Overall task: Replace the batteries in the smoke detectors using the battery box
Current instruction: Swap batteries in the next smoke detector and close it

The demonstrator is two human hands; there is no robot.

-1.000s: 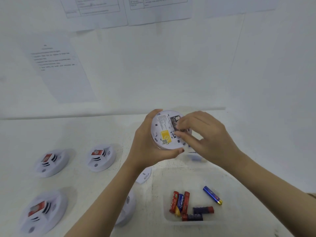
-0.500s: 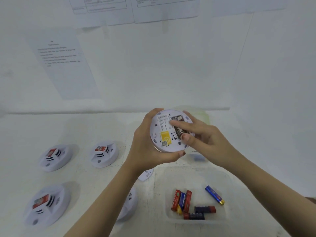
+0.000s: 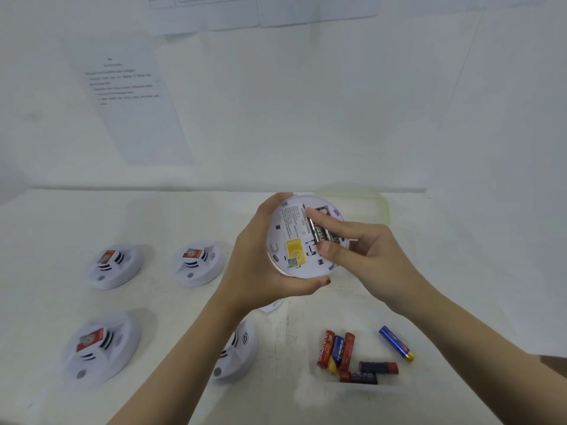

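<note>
The right hand [image 3: 365,256] has its forefinger and thumb pinched on a dark cylindrical battery [image 3: 319,234] lying in the open compartment on the back of a round white plastic smoke detector [image 3: 294,240]. Whether that battery is going in or coming out cannot be told. The left hand [image 3: 264,256] cups the detector from its left rim and underside, holding it tilted up toward the camera, above the white surface [image 3: 171,302].

As for progress, this looks like one unit in mid-swap: its back is open and at least two cells sit side by side in the slot. Four more round white smoke detectors with red labels rest face up on the surface: two far left [image 3: 115,266] [image 3: 99,345], one nearer the middle [image 3: 198,262], and one [image 3: 236,351] partly hidden under the left forearm. Nothing shows whether these have been serviced. A white disc [image 3: 274,305], probably the removed cover, peeks out below the left hand.

The clear plastic battery box [image 3: 395,391] lies near the right forearm, holding loose red, blue and dark batteries [image 3: 336,351]. Its greenish translucent lid [image 3: 362,200] appears to lie behind the hands, near the wall.

Open room lies to the right of the box and between the hands and the far detectors; the wall closes the back edge.
</note>
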